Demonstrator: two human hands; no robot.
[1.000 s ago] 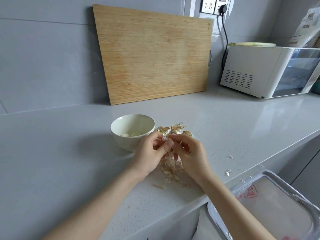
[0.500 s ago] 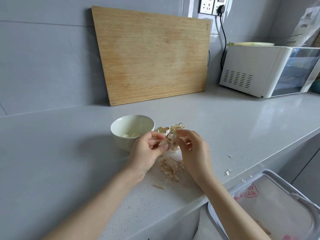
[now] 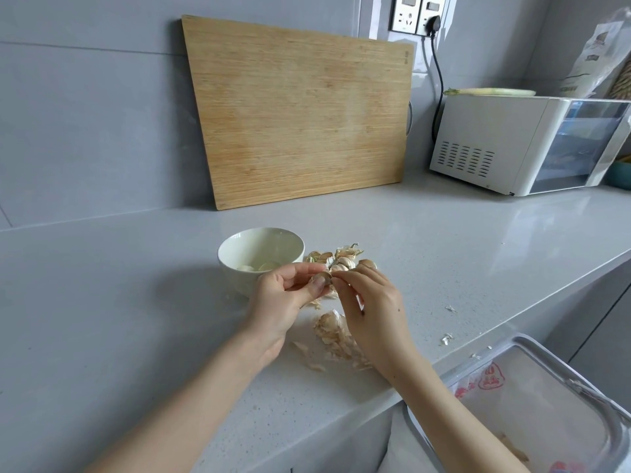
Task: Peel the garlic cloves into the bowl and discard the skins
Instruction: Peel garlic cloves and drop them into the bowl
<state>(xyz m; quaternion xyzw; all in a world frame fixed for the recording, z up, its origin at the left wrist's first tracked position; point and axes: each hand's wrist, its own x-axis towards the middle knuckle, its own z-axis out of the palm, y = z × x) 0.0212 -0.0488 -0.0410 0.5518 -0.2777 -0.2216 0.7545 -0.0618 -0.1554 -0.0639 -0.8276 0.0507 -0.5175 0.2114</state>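
My left hand (image 3: pixel 283 302) pinched a tan papery garlic clove (image 3: pixel 321 278) steady; my right hand (image 3: pixel 370 302) pinched its right end for stripping.

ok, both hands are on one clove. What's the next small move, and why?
Likely pull the right hand away to strip the garlic clove: it looks brownish, unpeeled, the left hand pinches it and the right hand's fingers nip its tip. Once bare, it can drop into the bowl right beside.
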